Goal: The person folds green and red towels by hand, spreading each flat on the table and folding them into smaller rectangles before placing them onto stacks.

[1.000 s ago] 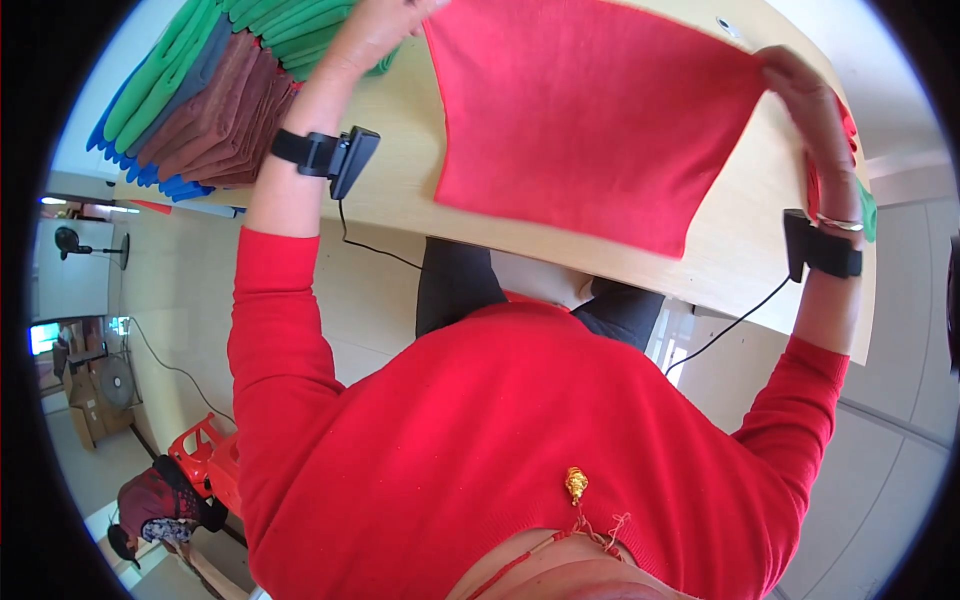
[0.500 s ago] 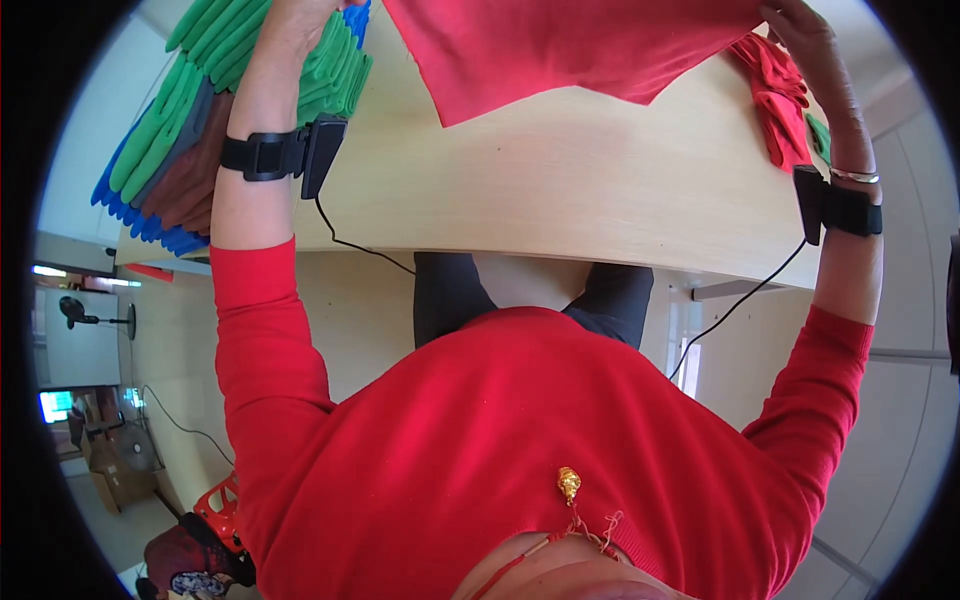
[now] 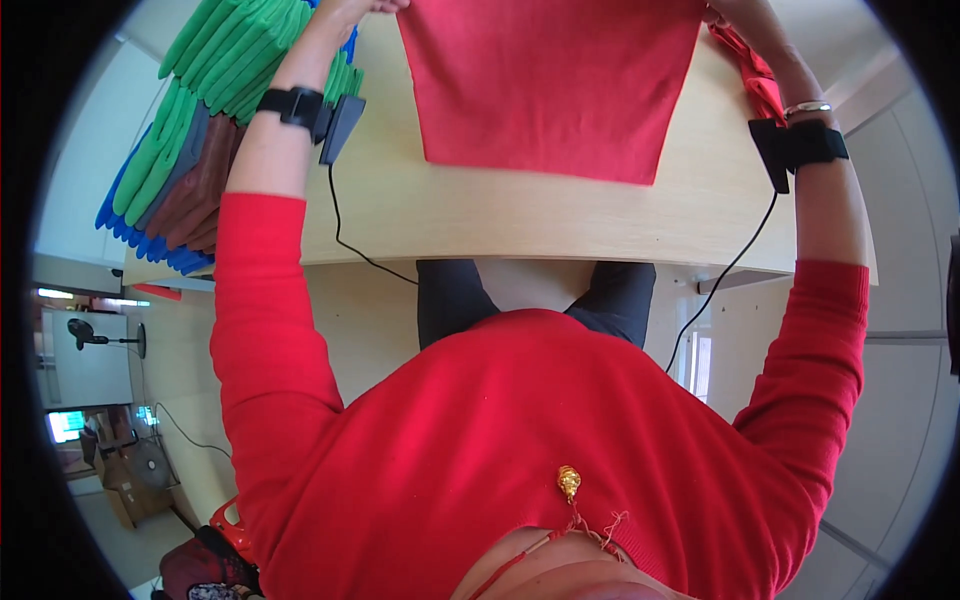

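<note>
The scene is viewed from a single head-worn fisheye camera, aimed steeply down past the chest at the near tabletop (image 3: 520,215).

Bare bench (image 3: 520,215) runs open along the near edge, below the red cloth (image 3: 550,80). Left, a stack of folded green, brown and blue cloths (image 3: 190,140) blocks the way; right, a red pile (image 3: 752,75) crowds the corner.

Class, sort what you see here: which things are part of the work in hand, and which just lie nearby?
In hand:
red cloth
left hand
right hand
wooden table

Lying about:
stack of green, brown and blue cloths
red cloths at the right edge
</note>
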`<move>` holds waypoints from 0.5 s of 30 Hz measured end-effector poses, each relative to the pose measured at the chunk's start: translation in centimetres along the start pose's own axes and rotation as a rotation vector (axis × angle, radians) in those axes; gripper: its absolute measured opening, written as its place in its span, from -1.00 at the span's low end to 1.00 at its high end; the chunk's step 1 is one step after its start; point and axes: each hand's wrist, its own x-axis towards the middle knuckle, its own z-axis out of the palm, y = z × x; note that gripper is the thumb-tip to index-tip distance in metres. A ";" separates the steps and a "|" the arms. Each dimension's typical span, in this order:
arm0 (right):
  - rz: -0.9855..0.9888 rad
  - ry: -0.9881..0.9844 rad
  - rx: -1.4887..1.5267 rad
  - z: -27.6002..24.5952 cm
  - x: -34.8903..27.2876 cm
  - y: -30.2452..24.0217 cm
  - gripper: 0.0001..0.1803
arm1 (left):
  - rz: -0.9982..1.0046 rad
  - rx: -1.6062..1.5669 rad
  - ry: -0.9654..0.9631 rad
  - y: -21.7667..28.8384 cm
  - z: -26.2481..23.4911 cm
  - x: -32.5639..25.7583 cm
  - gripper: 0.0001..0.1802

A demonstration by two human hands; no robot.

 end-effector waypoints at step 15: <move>-0.393 -0.035 -0.199 11.7 -14.7 5.5 -0.88 | 0.098 0.226 0.106 -9.6 3.4 -20.4 -0.80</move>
